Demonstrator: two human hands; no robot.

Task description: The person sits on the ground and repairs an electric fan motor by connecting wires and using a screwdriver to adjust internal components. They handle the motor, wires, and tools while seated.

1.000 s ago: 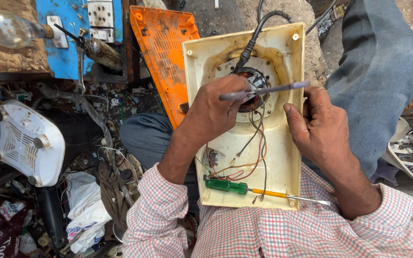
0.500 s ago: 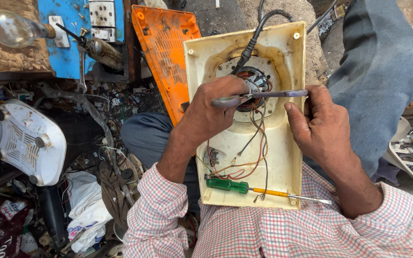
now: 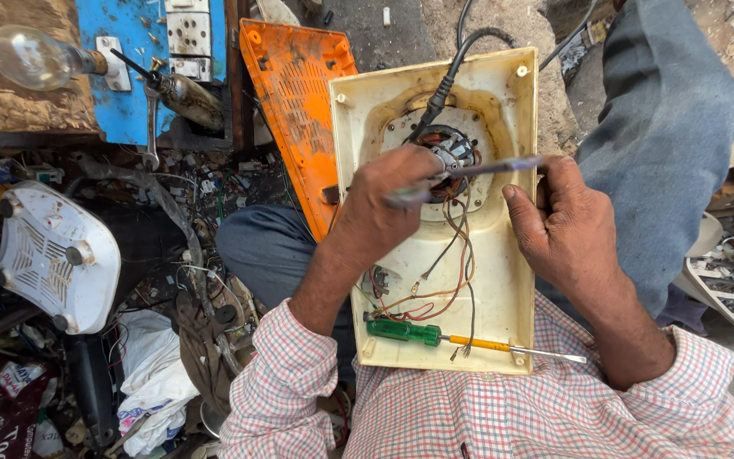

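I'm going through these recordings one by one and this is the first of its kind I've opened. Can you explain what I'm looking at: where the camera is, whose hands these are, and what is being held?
There is no machine here. The one camera sits on a person's head and looks down, so the checked sleeves at the bottom are the wearer's own arms. A cream plastic housing rests on their lap, open side up, with a small motor and loose wires inside. The left hand and right hand together hold a thin tool across the motor; its tip is blurred. A green-handled screwdriver lies on the housing's lower edge. An orange panel leans alongside. To the left are a white vented cover, a light bulb and a blue switchboard.
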